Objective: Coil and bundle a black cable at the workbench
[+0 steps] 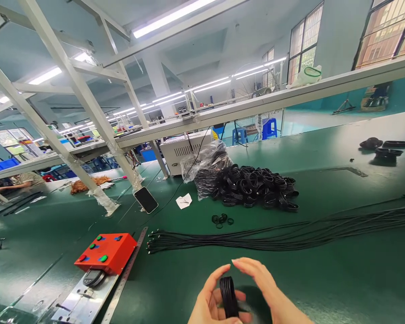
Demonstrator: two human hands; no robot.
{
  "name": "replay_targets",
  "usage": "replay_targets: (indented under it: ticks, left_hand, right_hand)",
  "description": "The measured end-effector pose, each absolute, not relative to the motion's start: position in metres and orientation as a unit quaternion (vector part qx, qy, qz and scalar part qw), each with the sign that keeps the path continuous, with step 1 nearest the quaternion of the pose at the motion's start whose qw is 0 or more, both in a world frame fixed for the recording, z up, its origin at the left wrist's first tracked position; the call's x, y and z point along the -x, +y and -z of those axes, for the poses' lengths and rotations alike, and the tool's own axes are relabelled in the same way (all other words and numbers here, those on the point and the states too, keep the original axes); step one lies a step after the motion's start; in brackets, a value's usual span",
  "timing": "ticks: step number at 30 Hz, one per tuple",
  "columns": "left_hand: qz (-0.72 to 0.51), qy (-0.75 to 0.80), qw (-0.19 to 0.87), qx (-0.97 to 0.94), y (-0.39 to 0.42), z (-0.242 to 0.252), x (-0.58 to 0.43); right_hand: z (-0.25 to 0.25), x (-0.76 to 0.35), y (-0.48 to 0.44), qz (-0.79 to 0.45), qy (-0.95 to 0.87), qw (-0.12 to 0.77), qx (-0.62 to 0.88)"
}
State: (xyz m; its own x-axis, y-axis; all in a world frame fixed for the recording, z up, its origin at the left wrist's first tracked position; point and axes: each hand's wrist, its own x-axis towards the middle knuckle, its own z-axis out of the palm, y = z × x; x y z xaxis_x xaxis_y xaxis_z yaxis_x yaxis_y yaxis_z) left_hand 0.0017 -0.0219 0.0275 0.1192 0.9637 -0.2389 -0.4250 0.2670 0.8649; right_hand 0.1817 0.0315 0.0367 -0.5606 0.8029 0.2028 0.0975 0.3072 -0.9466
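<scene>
At the bottom middle of the view, my left hand (211, 300) is closed round a small black coil of cable (228, 296), held upright between thumb and fingers. My right hand (266, 288) curves over the coil from the right, fingers together and touching its top edge. Just beyond the hands a bundle of long black cables (290, 234) lies straight across the green table (340, 279). Farther back sits a pile of black coiled rings (256, 186), with several small loose rings (222, 220) in front of it.
An orange button box (106, 253) and a metal ruler (124, 274) lie at the left front. A phone (146, 200) leans on a white frame post. A clear bag of coils (205, 168), a white machine (184, 150) and a paper scrap (184, 200) sit behind. Another person's arm (16, 182) rests far left.
</scene>
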Motion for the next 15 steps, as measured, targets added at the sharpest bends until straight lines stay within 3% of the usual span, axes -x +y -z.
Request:
replay_targets:
  ticks: [4, 8, 11, 15]
  left_hand:
    - [-0.503, 0.374, 0.706, -0.33, -0.019, -0.025, -0.009]
    - [-0.519, 0.368, 0.704, -0.314, -0.017, -0.018, -0.01]
    - [-0.509, 0.389, 0.707, -0.298, -0.018, -0.011, -0.006]
    - [-0.463, 0.417, 0.723, -0.297, -0.02, -0.012, 0.002]
  right_hand:
    - [-0.033, -0.175, 0.033, -0.458, -0.788, 0.323, 0.255]
    - [-0.028, -0.163, 0.036, -0.444, -0.775, 0.322, 0.314]
    - [-0.026, -0.163, 0.035, -0.491, -0.723, 0.306, 0.377]
    - [-0.031, -0.177, 0.034, -0.619, -0.639, 0.301, 0.343]
